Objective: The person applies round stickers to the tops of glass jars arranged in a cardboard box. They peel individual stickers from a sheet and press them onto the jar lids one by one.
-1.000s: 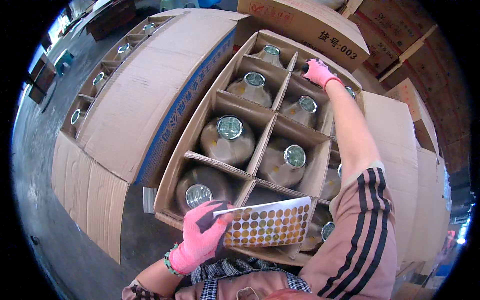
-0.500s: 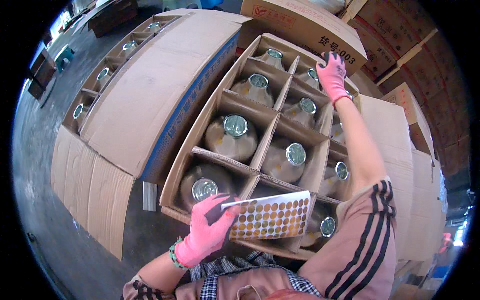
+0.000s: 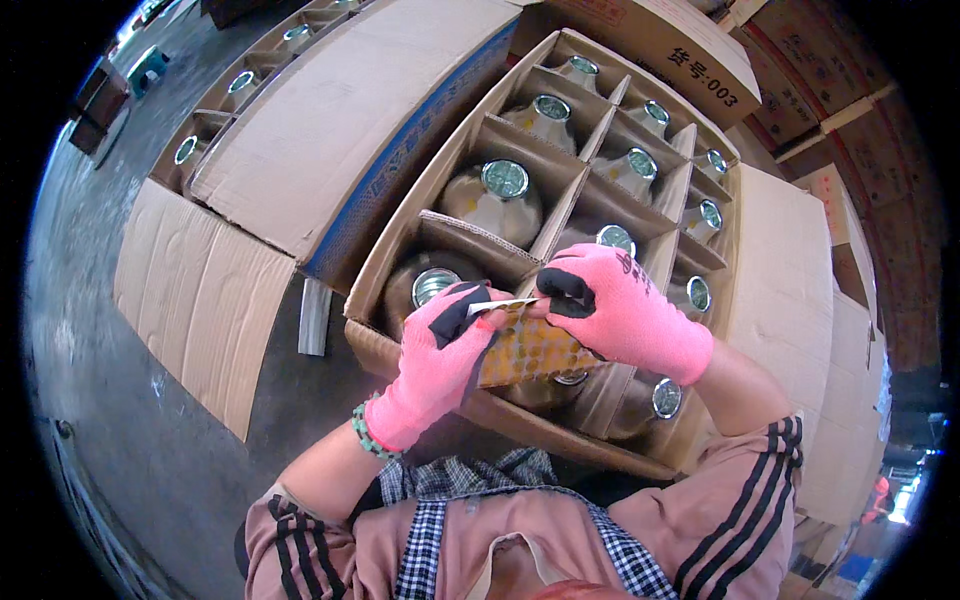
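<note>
My left hand (image 3: 430, 372), in a pink glove with black fingertips, grips a sheet of round gold stickers (image 3: 537, 352) by its left edge. My right hand (image 3: 640, 318), gloved alike, has thumb and fingers pinched at the sheet's upper edge, where a corner curls up pale. Whether a single sticker is between those fingers I cannot tell. Both hands are above an open carton (image 3: 545, 435) split by cardboard dividers. Clear glass jars (image 3: 490, 205) with round glass mouths stand upright in its compartments. One jar (image 3: 433, 287) is close beside my left hand; the sheet and my hands partly cover others.
A second carton with jars (image 3: 187, 150) lies to the left, its broad flap (image 3: 330, 130) folded toward me. Behind stands a closed carton (image 3: 690, 70); stacked boxes (image 3: 830, 60) rise at the far right. Open flaps (image 3: 775, 270) spread on the right. A teal stool (image 3: 148, 68) is far left.
My right hand has come back from a jar at the far right of the carton to the sheet. My left hand has risen slightly, and the sheet now tilts differently. The view has shifted.
</note>
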`<state>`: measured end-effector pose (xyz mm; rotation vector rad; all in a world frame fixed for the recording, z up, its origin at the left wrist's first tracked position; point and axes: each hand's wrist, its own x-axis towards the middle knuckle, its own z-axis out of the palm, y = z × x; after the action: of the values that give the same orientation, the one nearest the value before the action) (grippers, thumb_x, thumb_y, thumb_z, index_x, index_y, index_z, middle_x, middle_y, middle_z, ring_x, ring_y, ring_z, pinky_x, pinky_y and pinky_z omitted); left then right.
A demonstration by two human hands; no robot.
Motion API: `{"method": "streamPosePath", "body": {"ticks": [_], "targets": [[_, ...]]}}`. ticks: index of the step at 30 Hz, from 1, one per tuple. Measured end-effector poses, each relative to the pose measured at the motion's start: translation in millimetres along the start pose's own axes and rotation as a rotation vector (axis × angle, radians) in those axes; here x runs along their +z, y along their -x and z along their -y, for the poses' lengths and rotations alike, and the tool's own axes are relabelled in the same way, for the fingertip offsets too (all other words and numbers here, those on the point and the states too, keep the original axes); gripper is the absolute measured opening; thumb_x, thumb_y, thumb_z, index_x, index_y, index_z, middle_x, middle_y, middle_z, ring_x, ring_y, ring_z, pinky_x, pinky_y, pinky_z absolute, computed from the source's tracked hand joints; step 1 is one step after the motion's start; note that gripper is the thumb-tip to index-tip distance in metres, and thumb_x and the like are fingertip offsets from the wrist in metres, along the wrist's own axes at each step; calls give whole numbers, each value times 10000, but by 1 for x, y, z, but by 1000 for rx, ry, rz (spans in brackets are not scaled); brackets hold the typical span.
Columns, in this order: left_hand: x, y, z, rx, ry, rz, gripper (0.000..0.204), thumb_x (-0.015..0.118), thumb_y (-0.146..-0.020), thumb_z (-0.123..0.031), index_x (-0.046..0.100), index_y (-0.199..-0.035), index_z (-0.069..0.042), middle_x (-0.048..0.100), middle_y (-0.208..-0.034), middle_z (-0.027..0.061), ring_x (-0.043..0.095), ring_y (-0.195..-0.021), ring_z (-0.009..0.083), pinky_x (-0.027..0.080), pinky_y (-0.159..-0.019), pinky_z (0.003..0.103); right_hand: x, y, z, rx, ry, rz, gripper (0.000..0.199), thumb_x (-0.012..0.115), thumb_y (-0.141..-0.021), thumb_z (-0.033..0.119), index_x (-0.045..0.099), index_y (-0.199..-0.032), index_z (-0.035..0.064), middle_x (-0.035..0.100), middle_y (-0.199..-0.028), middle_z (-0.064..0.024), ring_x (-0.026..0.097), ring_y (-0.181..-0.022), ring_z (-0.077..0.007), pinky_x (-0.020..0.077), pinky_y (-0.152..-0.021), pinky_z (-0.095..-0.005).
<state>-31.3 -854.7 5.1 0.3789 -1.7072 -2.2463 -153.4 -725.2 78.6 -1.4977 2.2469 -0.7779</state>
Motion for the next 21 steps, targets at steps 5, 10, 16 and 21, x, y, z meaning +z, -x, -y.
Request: {"method": "streamPosePath", "body": {"ticks": [5, 10, 16, 21], "targets": [[-3, 2, 3, -26, 6, -28, 141, 593, -754, -79, 601, -841, 31, 583, -788, 70, 517, -727, 125, 417, -690, 254, 2, 5, 4, -59, 94, -39, 152, 619, -667, 120, 540, -753, 23, 538, -729, -134, 517, -731, -310, 410, -650, -367], [-2, 3, 3, -52, 92, -39, 158, 599, -769, -104, 602, -833, 40, 578, -762, 45, 501, -712, 86, 413, -648, 223, 6, 12, 7, -158, 156, -168, 247, 619, -627, 84, 552, -863, 54, 542, -783, -96, 516, -774, -282, 396, -691, -365], [-2, 2, 6, -25, 70, -51, 162, 596, -771, -102, 598, -841, 44, 580, -760, 46, 504, -702, 90, 416, -650, 226, 12, 15, 1, -279, 243, -241, 287, 616, -597, 62, 544, -875, 70, 533, -828, -69, 511, -809, -260, 396, -720, -366], [-3, 1, 7, -77, 125, -46, 159, 598, -769, -97, 596, -856, 36, 567, -756, 29, 491, -704, 75, 413, -638, 223, 15, 14, -1, -256, 239, -256, 278, 636, -567, 18, 528, -815, 78, 549, -845, -76, 516, -845, -282, 388, -762, -368]]}}
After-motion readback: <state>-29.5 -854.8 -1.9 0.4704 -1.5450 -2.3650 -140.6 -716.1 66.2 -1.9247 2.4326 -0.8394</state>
